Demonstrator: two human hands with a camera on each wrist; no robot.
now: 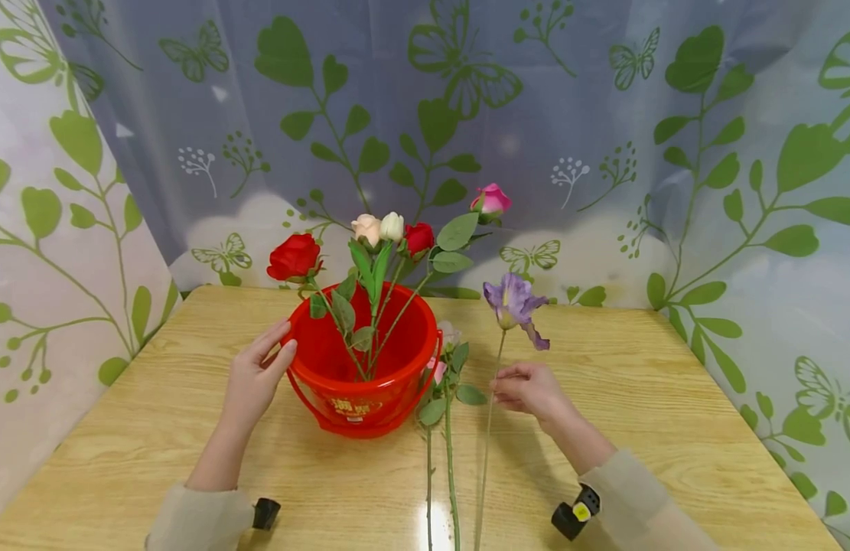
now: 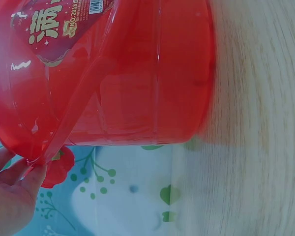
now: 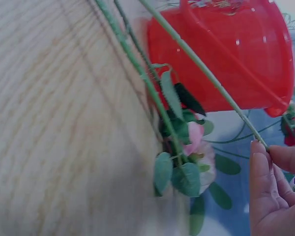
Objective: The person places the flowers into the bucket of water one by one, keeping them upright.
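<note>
- Bucket [image 1: 397, 399]: bright translucent red, gold lettering [image 1: 349, 406] at its six o'clock.
- In it, by clock from its centre: a red rose [image 1: 294, 258] at eleven, a peach rose [image 1: 366, 229] and a cream tulip [image 1: 392, 226] at twelve, a second red rose [image 1: 419, 239] at one, a hot-pink rose [image 1: 491, 199] between one and two.
- Ruffled flower [image 1: 512, 301], between two and three o'clock: purple.
- Lying blooms [image 1: 436, 370], between three and four: pale pink — green-leaved.
- Table [image 1: 604, 367]: yellowish wood grain.
- Curtain [image 1: 376, 69], twelve o'clock: blue-grey to white — printed with green leaves, green butterflies, white sprigs.
- Sleeves [image 1: 200, 520]: beige.
</note>
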